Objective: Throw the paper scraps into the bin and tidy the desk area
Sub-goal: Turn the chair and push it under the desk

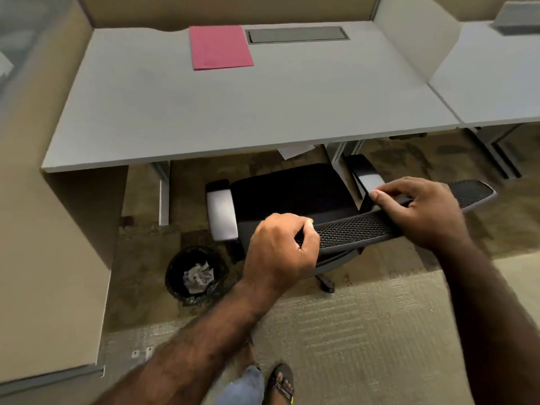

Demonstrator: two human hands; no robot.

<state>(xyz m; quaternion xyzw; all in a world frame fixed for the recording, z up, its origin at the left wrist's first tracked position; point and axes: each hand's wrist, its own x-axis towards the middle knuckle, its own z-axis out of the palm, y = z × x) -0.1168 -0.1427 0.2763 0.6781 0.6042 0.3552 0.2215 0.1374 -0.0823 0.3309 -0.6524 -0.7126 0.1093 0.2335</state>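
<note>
A black office chair stands at the front edge of the grey desk, its seat partly under the desktop. My left hand grips the left end of the chair's mesh backrest top. My right hand holds the same backrest top further right. On the floor to the left of the chair sits a black bin holding crumpled paper scraps. A pink folder lies flat at the back of the desk.
A grey cable hatch is set into the desk beside the folder. Beige partition panels wall the left side. A white paper shows under the desk's front edge. A second desk adjoins on the right. My feet stand on carpet.
</note>
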